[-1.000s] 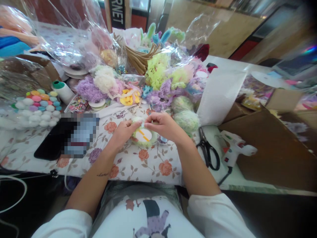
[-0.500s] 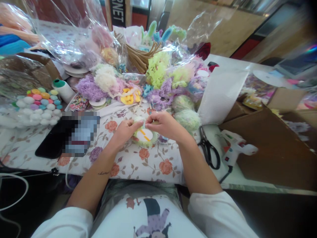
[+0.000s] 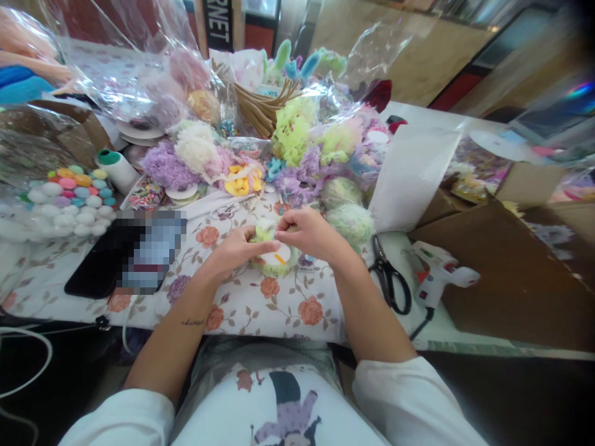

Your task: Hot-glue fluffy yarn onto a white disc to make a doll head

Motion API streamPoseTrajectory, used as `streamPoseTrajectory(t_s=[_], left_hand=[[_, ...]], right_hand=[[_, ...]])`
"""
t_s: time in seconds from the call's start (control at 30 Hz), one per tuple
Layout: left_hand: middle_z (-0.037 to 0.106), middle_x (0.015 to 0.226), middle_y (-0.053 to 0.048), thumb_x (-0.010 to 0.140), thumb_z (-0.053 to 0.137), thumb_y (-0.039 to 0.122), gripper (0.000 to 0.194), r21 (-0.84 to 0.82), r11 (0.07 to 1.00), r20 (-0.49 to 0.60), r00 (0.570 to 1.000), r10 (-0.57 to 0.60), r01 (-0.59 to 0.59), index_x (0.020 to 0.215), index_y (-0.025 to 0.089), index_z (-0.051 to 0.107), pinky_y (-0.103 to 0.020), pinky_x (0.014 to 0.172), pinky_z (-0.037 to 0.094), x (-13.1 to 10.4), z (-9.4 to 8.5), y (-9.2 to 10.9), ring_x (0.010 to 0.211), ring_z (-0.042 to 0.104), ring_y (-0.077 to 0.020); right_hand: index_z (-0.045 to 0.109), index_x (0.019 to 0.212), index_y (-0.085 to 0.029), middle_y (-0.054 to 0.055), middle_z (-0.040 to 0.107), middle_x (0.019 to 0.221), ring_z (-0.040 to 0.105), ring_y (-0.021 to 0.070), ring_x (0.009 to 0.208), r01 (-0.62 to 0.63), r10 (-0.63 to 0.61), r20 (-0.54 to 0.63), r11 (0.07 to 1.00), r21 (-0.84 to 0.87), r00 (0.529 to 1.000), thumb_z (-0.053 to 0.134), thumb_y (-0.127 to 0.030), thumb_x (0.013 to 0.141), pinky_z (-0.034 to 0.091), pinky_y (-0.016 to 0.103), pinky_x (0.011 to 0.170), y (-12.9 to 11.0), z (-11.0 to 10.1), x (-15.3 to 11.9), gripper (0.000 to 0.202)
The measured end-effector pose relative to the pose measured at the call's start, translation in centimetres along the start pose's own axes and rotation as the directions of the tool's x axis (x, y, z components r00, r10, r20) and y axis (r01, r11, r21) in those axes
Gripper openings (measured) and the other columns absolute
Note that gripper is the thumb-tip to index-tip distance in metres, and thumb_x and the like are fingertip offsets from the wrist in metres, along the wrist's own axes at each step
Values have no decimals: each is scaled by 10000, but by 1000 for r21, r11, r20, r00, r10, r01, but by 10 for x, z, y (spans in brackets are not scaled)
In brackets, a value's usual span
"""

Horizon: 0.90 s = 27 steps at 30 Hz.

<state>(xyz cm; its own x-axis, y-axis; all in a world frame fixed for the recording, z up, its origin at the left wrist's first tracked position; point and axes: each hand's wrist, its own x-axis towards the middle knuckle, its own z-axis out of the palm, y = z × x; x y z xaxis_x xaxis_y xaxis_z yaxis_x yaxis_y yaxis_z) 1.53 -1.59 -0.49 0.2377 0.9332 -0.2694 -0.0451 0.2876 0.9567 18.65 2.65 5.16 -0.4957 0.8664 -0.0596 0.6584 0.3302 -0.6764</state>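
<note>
Between my hands, over the flowered tablecloth, is a roll of fluffy yellow-green yarn [image 3: 272, 270] with a white round face that has an orange mark. My left hand [image 3: 235, 251] grips its left side, the thumb lying across the white face. At the roll's upper right edge, the thumb and fingers of my right hand [image 3: 302, 232] are pinched together. What sits in that pinch is hidden, though pale yellow-green fluff shows beside the fingertips.
Black-handled scissors [image 3: 390, 282] and a white glue gun [image 3: 441, 275] lie right of my forearm, before a cardboard box [image 3: 520, 272]. On the left are a black phone [image 3: 95, 263] and bagged pompoms [image 3: 74, 204]. Colourful yarn [image 3: 170, 164] is heaped at the back.
My left thumb has slid down and right across the roll's white face, covering one of its two orange marks. My right hand stays pinched at the roll's upper edge.
</note>
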Motion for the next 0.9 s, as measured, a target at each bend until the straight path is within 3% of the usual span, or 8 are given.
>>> streamPoseTrajectory(t_s=[0.13, 0.47, 0.9], left_hand=[[652, 781, -5, 615, 829, 281, 343, 52, 998, 21, 1000, -20, 19, 891, 146, 675, -209, 583, 498, 0, 0, 0, 644, 593, -104], [708, 926, -58, 638, 818, 347, 435, 74, 997, 21, 1000, -14, 12, 996, 145, 675, -250, 649, 517, 2, -1, -2, 733, 642, -146], [647, 731, 0, 607, 818, 317, 356, 72, 997, -13, 1000, 16, -15, 878, 139, 671, -223, 566, 470, 1, 1, -4, 594, 574, -105]], right_hand=[[597, 591, -149, -30, 521, 548, 435, 89, 528, -20, 20, -8, 1000, 16, 1000, 587, -166, 694, 324, 241, 548, 3, -1, -1, 104], [619, 606, -147, 4, 565, 650, 453, 103, 584, 37, -39, 28, 998, 54, 999, 587, -273, 766, 328, 256, 561, 6, -9, -3, 206], [639, 606, -150, -8, 551, 634, 452, 101, 570, 30, -28, 103, 999, -26, 994, 627, -187, 709, 321, 259, 542, 3, -8, 8, 110]])
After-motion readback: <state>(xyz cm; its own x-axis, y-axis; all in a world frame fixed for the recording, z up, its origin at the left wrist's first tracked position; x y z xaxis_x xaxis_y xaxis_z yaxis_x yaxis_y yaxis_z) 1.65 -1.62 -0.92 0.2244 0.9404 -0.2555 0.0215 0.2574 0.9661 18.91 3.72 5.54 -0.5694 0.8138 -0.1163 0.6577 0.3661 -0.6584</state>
